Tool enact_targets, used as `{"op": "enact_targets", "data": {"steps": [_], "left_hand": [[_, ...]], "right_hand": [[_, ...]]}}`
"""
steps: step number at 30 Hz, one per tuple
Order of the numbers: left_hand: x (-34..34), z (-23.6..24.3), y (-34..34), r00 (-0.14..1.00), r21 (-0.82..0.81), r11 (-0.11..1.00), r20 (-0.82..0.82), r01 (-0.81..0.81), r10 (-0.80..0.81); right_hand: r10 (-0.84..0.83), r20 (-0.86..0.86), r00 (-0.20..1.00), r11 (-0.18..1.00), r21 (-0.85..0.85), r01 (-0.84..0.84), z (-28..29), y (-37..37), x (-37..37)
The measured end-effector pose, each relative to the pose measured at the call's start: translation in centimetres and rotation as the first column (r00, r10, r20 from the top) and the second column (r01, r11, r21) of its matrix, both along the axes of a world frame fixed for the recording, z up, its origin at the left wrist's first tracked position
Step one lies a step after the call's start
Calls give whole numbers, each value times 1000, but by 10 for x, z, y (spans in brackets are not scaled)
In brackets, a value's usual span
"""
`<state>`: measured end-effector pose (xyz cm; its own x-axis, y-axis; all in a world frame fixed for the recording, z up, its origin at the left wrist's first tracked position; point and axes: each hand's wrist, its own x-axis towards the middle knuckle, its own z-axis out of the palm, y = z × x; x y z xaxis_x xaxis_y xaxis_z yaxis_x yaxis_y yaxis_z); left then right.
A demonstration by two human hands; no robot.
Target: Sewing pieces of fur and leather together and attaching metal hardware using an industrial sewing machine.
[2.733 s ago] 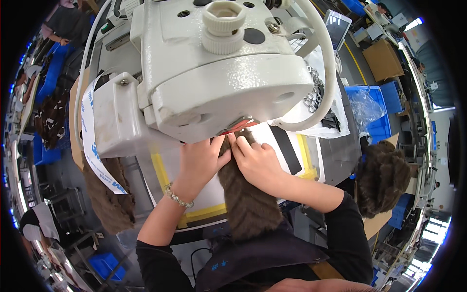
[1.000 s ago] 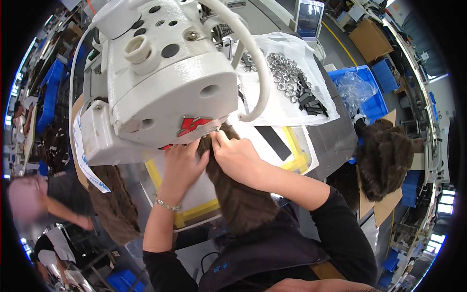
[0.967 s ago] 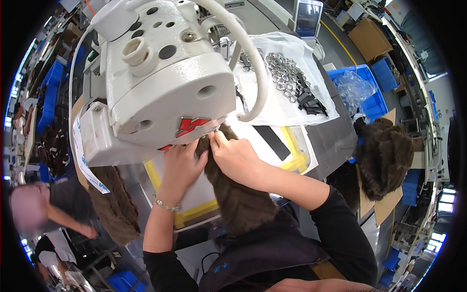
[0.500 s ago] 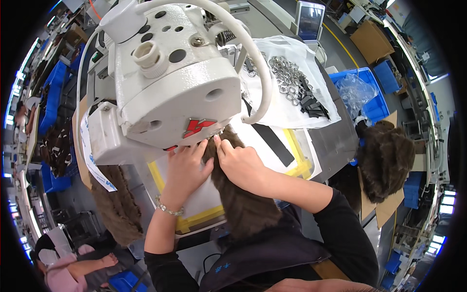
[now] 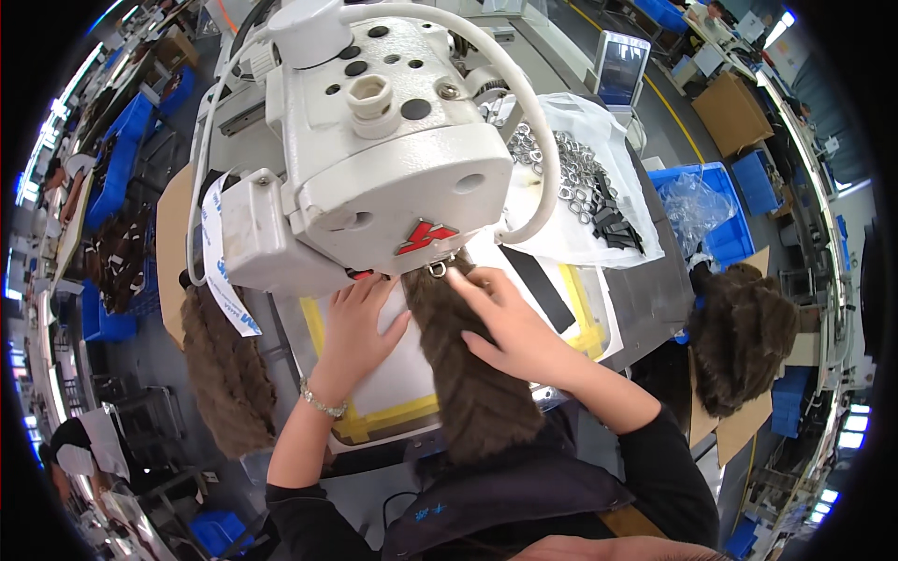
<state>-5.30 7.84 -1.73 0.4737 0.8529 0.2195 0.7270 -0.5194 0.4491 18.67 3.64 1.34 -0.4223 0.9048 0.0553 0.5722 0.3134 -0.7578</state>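
Note:
A white sewing machine head (image 5: 393,168) with a red emblem stands over a long dark-brown fur strip (image 5: 477,402). A small metal ring (image 5: 437,268) shows on the strip's far end, just below the needle area. My left hand (image 5: 360,327) lies left of the strip on the white work surface, fingertips at the machine's lower edge, thumb apart. My right hand (image 5: 500,323) rests on the strip with fingers apart, index finger reaching beside the ring and thumb lower down on the fur. What lies beneath the machine head is hidden.
Metal rings and black tabs (image 5: 585,196) lie on a white sheet at the right, near a screen (image 5: 620,70). Fur pieces (image 5: 744,341) are piled right, another (image 5: 224,374) hangs left. A blue bin (image 5: 725,229) holds clear plastic. Other people work in the background.
My right hand's fingers have spread, its thumb moving apart from the index, and the ring has come into sight. The view has shifted. The passing person in pink at lower left has left view.

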Motion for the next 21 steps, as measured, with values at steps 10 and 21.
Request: {"op": "enact_targets", "data": {"steps": [10, 21], "left_hand": [[22, 27, -61, 740, -901, 140, 419, 411, 526], [19, 2, -77, 832, -663, 512, 502, 546, -237]], "right_hand": [[-687, -488, 539, 366, -872, -324, -3, -41, 42], [-267, -524, 809, 778, -612, -140, -11, -38, 12]]}}
